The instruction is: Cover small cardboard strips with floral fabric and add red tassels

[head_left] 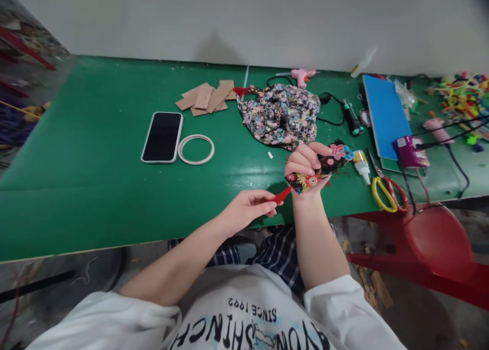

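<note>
While both hands work above the near edge of the green surface (95, 187), a folded fabric strip (323, 167) is held.
Right hand (307, 166) fingers grip the dark strip, printed with red, yellow, pink and blue flowers; left hand (246, 210) fingers pinch its red tip (281, 195).

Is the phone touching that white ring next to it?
Apart. The head view shows a thin strip of green table between the phone and the white ring.
</note>
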A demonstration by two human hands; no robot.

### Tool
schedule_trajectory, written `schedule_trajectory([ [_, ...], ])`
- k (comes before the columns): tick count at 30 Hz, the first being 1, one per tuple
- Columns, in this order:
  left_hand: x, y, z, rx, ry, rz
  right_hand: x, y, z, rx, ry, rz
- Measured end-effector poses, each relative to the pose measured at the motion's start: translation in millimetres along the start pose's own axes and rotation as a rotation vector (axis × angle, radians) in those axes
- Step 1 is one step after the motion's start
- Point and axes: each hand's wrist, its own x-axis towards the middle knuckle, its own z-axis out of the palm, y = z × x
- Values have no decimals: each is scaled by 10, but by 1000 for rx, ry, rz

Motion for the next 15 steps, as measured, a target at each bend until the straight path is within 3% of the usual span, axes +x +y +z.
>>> schedule_trajectory([
  [3, 1, -19, -30, 2, 34, -9, 14, 124, 47, -55, -4, -95],
  [6, -11, -64, -71, -28, 52, -58, 36, 227, 173, -107, 183, -208],
  [10, -36, -112, -143, 4, 105, -72, 46, 207, 323, -169, 240, -156],
  [15, -19, -115, -238, 230, 238, 122, 41, 143, 400, -240, 219, -70],
])
